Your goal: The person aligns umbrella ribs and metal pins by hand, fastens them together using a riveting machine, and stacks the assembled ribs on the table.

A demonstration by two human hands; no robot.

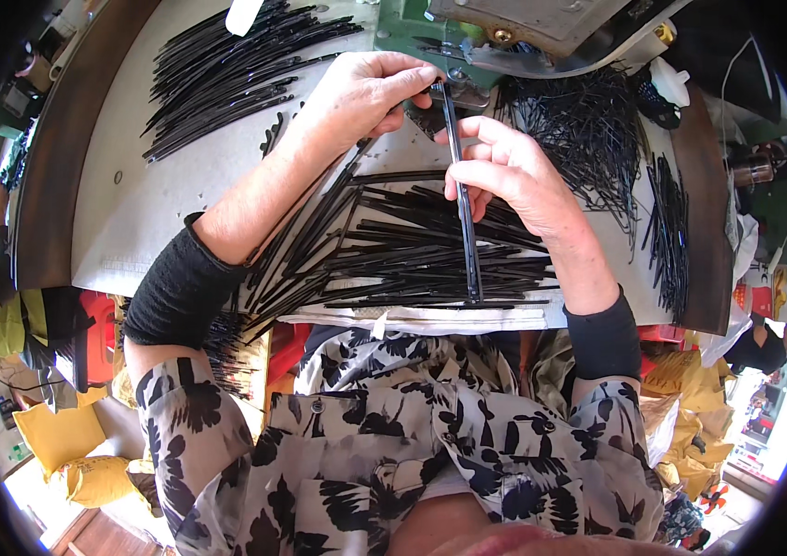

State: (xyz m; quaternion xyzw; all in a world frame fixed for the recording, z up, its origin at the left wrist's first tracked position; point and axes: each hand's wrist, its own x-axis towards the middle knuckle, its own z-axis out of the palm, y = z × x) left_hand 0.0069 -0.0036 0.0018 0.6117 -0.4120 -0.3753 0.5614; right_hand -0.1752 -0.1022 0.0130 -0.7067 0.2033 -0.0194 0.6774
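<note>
Upright over the table's middle is a long, thin black strip (467,236), slightly shiny. My left hand (367,95) pinches its far end between thumb and fingers. Lower down, my right hand (521,181) grips the same strip, thumb on one side and fingers on the other. Beneath the strip's near half lies a loose pile of similar black strips (393,259), reaching to the table's near edge. The strip's exact material and make cannot be told.
A larger bundle of black strips (217,79) lies far left. Beyond my hands stands a machine with a green base (402,28) and a metal arm (551,65). Tangled thin black pieces (579,130) lie beside it, with more strips (667,232) near the right edge.
</note>
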